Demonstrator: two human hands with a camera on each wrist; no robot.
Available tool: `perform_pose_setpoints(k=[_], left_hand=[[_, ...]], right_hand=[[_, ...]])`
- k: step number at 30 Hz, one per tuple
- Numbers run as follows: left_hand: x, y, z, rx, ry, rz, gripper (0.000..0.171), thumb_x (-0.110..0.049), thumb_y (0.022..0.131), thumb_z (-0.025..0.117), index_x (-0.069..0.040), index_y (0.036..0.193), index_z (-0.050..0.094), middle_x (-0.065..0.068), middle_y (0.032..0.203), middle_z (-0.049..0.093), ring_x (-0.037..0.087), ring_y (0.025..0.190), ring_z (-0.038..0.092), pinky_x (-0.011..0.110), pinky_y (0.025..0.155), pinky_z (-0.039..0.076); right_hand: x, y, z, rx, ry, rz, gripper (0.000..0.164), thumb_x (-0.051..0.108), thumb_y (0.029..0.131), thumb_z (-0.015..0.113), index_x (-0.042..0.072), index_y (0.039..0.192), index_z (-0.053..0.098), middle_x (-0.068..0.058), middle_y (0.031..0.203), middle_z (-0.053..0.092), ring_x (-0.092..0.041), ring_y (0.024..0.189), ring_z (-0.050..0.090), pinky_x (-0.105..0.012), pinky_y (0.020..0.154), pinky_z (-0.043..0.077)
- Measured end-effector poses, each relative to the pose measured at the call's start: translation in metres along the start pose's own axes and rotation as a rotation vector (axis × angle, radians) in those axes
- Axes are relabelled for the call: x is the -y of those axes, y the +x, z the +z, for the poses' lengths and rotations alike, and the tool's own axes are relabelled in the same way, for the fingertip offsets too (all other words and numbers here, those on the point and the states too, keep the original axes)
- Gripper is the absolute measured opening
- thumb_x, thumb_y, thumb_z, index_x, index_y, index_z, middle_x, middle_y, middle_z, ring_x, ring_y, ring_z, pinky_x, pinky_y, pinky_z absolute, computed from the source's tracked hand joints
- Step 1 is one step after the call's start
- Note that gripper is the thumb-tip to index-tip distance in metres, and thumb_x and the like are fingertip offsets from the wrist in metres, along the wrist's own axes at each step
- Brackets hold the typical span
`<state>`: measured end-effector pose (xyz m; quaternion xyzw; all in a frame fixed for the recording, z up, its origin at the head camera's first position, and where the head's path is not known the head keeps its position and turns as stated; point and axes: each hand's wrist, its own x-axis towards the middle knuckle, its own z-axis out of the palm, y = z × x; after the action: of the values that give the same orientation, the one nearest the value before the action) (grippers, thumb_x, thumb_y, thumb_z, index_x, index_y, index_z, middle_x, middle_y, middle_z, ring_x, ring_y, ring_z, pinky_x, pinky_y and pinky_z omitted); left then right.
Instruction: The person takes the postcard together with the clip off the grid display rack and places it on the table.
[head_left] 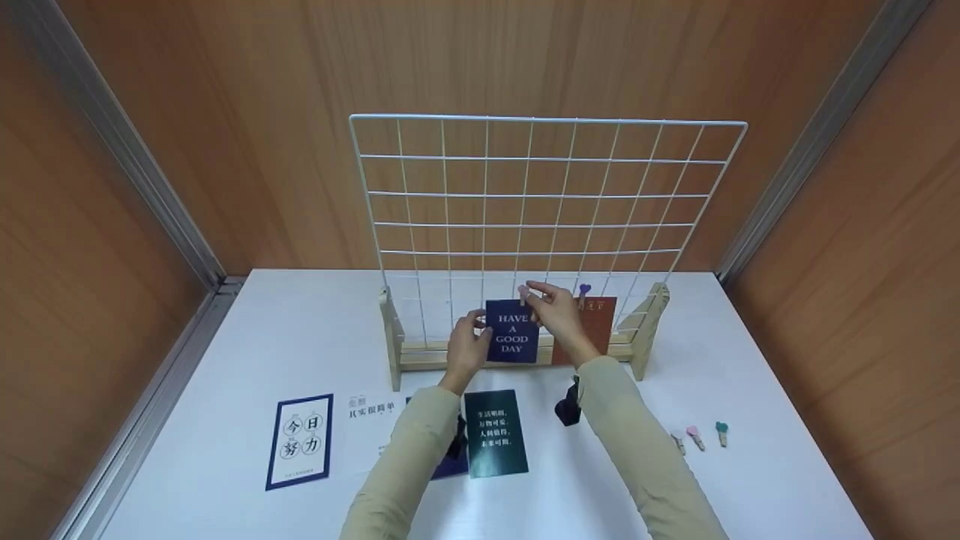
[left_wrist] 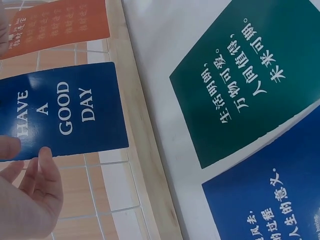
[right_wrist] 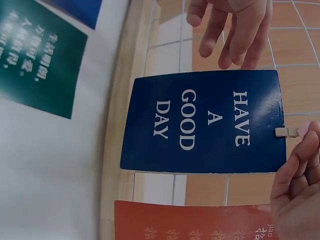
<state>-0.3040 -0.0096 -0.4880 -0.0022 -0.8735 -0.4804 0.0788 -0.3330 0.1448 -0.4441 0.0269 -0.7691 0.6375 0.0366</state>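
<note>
A dark blue card (head_left: 511,331) reading "HAVE A GOOD DAY" hangs upright against the white wire grid (head_left: 547,196). A small wooden clothespin (right_wrist: 286,132) with a pink heart sits on its top edge. My right hand (head_left: 555,313) pinches this clothespin by the heart end. At the card's left edge is my left hand (head_left: 466,346), its fingers loosely bent; in the right wrist view its fingertips (right_wrist: 240,55) come right up to that edge. Beside it, an orange-red card (head_left: 598,330) hangs from a clothespin with a purple heart (head_left: 584,291).
Wooden feet (head_left: 649,330) carry the grid. On the white table (head_left: 217,427) lie a blue-bordered card (head_left: 300,441), a white card (head_left: 367,427), a green card (head_left: 496,433) and a partly hidden blue card (head_left: 450,469). Several clothespins (head_left: 721,433) lie at the right.
</note>
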Motion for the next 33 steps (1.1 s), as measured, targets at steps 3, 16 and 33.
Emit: perform_pose_setpoints(k=[3, 16, 33], left_hand=[[0.000, 0.001, 0.000, -0.013, 0.008, 0.005, 0.029, -0.010, 0.086, 0.054, -0.005, 0.115, 0.053, 0.009, 0.096, 0.054, 0.020, 0.078, 0.052, 0.034, 0.068, 0.043], [-0.002, 0.009, 0.001, -0.036, -0.033, -0.068, 0.023, -0.010, 0.086, 0.055, -0.004, 0.108, 0.057, 0.008, 0.101, 0.058, 0.019, 0.084, 0.055, 0.033, 0.074, 0.044], [-0.006, 0.011, 0.005, -0.073, -0.059, -0.139, 0.009, -0.010, 0.085, 0.055, -0.006, 0.093, 0.059, 0.004, 0.086, 0.060, 0.017, 0.077, 0.057, 0.031, 0.066, 0.045]], right_hand=[[0.001, 0.001, 0.001, 0.007, -0.010, -0.011, 0.037, 0.024, 0.084, 0.061, -0.001, 0.111, 0.058, -0.010, 0.059, 0.055, -0.008, 0.042, 0.043, -0.019, 0.041, 0.038], [0.000, 0.008, 0.003, 0.028, -0.004, 0.049, 0.028, 0.016, 0.087, 0.056, -0.003, 0.108, 0.060, -0.019, 0.066, 0.054, -0.009, 0.044, 0.042, -0.020, 0.042, 0.036], [-0.004, 0.010, 0.005, -0.038, -0.019, 0.048, 0.022, 0.013, 0.085, 0.059, -0.002, 0.100, 0.064, -0.012, 0.070, 0.059, -0.011, 0.045, 0.044, -0.019, 0.041, 0.035]])
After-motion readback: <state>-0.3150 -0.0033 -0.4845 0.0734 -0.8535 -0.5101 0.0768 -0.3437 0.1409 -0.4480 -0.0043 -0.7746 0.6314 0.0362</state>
